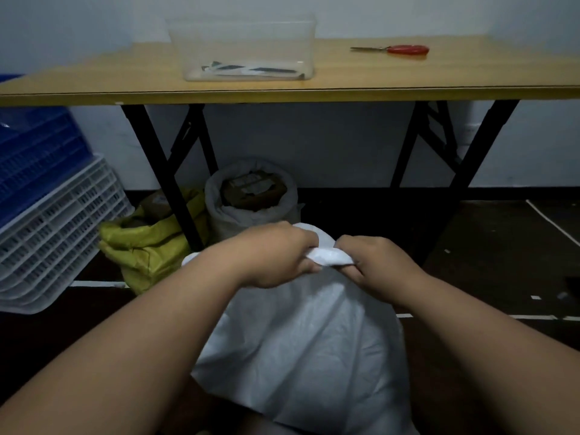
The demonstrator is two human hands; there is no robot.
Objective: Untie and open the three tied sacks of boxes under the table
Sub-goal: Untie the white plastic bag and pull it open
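A large white sack (307, 350) stands on the dark floor right in front of me, its neck gathered at the top. My left hand (276, 255) and my right hand (373, 262) both grip the bunched white neck, fingers curled round it. Behind it, under the table, a second white sack (251, 215) stands with its mouth open, showing brown boxes inside. To the left, a yellow sack (147, 246) leans by the table leg, its top open with a brown box showing.
A wooden folding table (345, 92) with black legs (163, 171) spans the view. On it stand a clear plastic tub (241, 48) and red-handled scissors (398, 49). Blue and white crates (53, 221) are stacked at the left.
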